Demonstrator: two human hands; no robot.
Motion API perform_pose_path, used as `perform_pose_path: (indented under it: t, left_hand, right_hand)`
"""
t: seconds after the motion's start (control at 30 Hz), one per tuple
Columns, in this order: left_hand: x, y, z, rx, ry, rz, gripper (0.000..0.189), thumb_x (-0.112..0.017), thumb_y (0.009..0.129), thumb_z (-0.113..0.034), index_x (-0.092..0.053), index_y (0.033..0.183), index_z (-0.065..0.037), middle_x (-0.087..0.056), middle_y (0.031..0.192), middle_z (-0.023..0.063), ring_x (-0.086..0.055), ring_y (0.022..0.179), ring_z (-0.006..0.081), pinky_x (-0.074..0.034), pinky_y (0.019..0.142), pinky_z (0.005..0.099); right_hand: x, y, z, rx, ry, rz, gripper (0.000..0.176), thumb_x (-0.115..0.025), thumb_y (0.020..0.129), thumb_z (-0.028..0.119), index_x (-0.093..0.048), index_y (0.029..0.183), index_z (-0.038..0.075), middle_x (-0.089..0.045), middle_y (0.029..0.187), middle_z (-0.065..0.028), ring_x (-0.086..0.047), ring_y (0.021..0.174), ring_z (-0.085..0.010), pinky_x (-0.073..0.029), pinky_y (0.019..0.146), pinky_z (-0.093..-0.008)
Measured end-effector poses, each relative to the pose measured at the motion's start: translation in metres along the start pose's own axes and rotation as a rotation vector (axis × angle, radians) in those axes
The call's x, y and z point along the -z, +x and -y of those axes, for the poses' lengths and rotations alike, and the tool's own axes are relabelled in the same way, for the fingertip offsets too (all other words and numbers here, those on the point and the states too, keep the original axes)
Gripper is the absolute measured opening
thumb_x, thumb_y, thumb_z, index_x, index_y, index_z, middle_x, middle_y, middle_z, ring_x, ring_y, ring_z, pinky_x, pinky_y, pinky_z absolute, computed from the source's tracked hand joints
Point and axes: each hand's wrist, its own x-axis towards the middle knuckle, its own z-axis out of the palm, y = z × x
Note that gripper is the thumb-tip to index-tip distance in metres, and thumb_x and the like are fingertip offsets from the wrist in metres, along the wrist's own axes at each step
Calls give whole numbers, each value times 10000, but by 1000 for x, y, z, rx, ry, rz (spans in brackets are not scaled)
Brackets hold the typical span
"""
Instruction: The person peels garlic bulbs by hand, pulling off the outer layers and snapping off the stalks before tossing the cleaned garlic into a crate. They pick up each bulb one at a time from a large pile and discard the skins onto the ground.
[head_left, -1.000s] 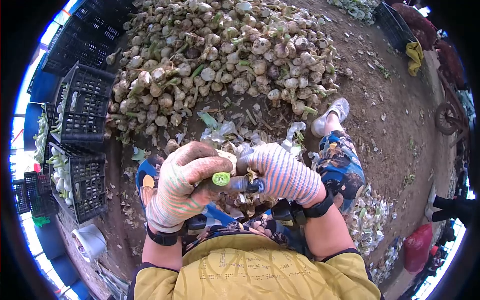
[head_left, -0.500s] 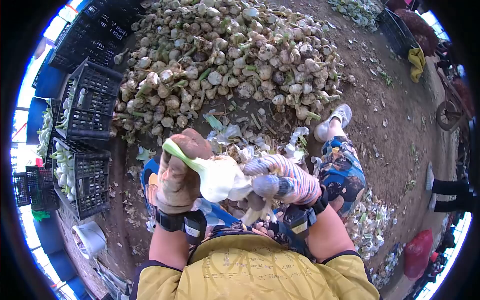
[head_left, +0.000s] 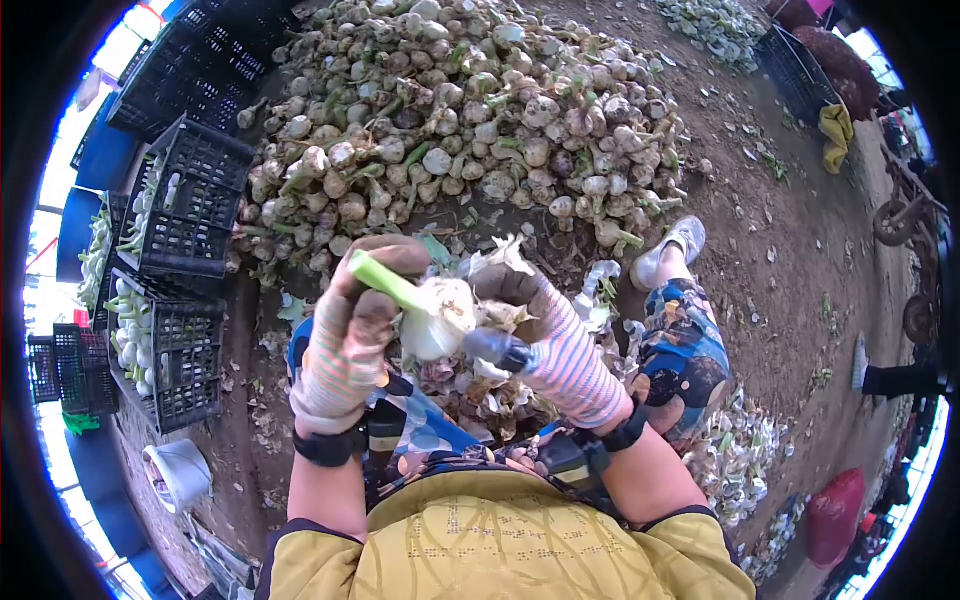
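A white garlic bulb (head_left: 436, 322) with a green stem is held up in front of my lap. My left hand (head_left: 352, 335), in a soiled striped glove, grips it by the stem side. At the bulb's right is my right hand (head_left: 545, 335), in a striped glove, its fingers closed on loose papery garlic skin (head_left: 498, 258). A dark, blurred object (head_left: 495, 349) lies along the thumb side of that hand, touching or close to the bulb. Peeled skins (head_left: 505, 400) lie below, between my legs.
A large heap of garlic (head_left: 450, 120) spreads ahead. Black crates (head_left: 200, 190) stand at the left, some with trimmed garlic, beside a white bucket (head_left: 180, 475). A red sack (head_left: 835, 515) and more skins (head_left: 735, 460) are at the right, with part of another person's leg (head_left: 900, 379) farther out.
My right hand has risen and now pinches skin pulled from the bulb. The left hand has turned, and the bulb shows less loose skin and sits slightly higher.
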Motion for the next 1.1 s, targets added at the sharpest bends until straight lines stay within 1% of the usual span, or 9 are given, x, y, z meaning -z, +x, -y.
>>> perform_pose_path:
  t: [0.13,0.33,0.5,0.7,0.77,0.87,1.0,1.03,1.1]
  left_hand:
    - [-13,-10,2,177,-68,-40,478,-706,797,-239,-521,1153,22,-536,1126,96,-540,1030,182,-425,900,297]
    - [-19,-14,1,-51,362,126,291,-703,782,-73,-634,1065,-76,-508,1149,108,-559,1000,193,-471,822,276]
    - [-22,-19,2,35,271,163,337,-692,772,-7,-635,1094,-92,-498,1165,105,-561,992,173,-483,798,257]
    - [-7,-22,11,84,68,162,419,-691,772,-7,-537,1158,45,-491,1127,101,-601,897,172,-501,722,199]
    - [5,-19,24,345,-999,223,594,-679,783,-15,-361,1269,111,-490,1065,100,-626,852,211,-515,721,215]
    - [19,-17,37,520,-1411,109,693,-669,801,-64,-230,1296,143,-489,976,91,-644,823,264,-528,702,234]
    - [-5,-22,25,197,-672,103,440,-745,732,-237,-582,1098,-54,-518,1215,57,-448,1183,248,-351,1026,386]
    - [-11,-22,30,125,-698,32,270,-695,753,-281,-619,894,-63,-409,1348,206,-467,1193,323,-407,986,483]
    - [-16,-18,37,38,-821,9,261,-689,755,-288,-617,864,-62,-413,1353,191,-465,1198,311,-405,990,476]
  right_hand:
    - [4,3,7,160,-90,-134,510,-765,719,153,-491,1127,18,-533,1021,-57,-512,980,-135,-423,876,-291]
    - [14,-2,29,188,-862,36,484,-806,648,379,-610,916,26,-626,728,-83,-530,649,-91,-476,641,-292]
    - [19,0,44,-188,-813,168,349,-733,746,342,-652,839,16,-613,654,-97,-532,587,-78,-448,556,-270]
    - [24,-1,31,-124,-502,200,258,-689,797,265,-651,826,11,-606,672,-18,-514,632,-48,-430,565,-245]
    - [28,4,21,-90,-463,89,259,-685,803,259,-648,831,4,-604,685,-2,-513,639,-48,-432,568,-242]
    - [23,6,18,-87,-344,-55,273,-669,818,257,-637,847,-13,-607,717,6,-512,649,-43,-432,579,-220]
    - [14,9,5,-33,-133,-144,262,-615,861,261,-632,903,3,-617,769,-6,-524,699,-51,-430,626,-224]
    - [16,11,-2,-11,-150,-167,269,-612,863,275,-632,909,11,-618,771,-12,-531,716,-55,-434,625,-223]
    - [21,15,-16,36,-179,-137,342,-621,853,344,-597,980,27,-610,854,-30,-551,756,-71,-447,640,-216]
